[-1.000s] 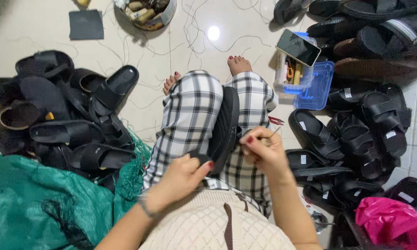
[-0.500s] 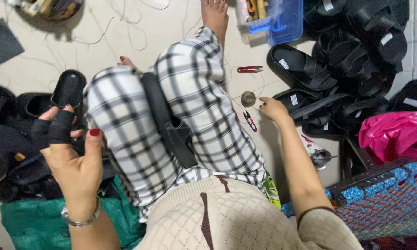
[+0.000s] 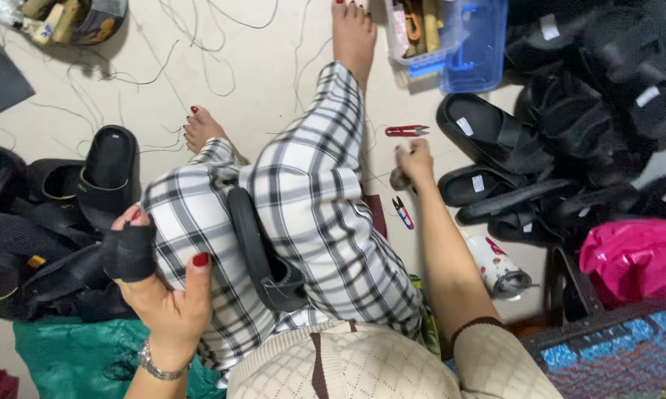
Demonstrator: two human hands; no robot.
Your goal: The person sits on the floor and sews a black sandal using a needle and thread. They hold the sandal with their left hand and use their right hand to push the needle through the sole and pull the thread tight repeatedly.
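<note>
Reaching down to the floor, the right hand [image 3: 414,159] closes its fingers on a small round spool [image 3: 399,179], with red thread snips [image 3: 406,131] just beyond it and a second small clipper [image 3: 402,212] near the wrist. The left hand [image 3: 163,284] is raised and open, holding nothing, two fingers wrapped in a black finger guard [image 3: 128,253]. A black sandal [image 3: 263,258] lies across the lap between the hands. More black sandals [image 3: 495,137] are piled to the right, by a blue plastic box [image 3: 475,52].
</note>
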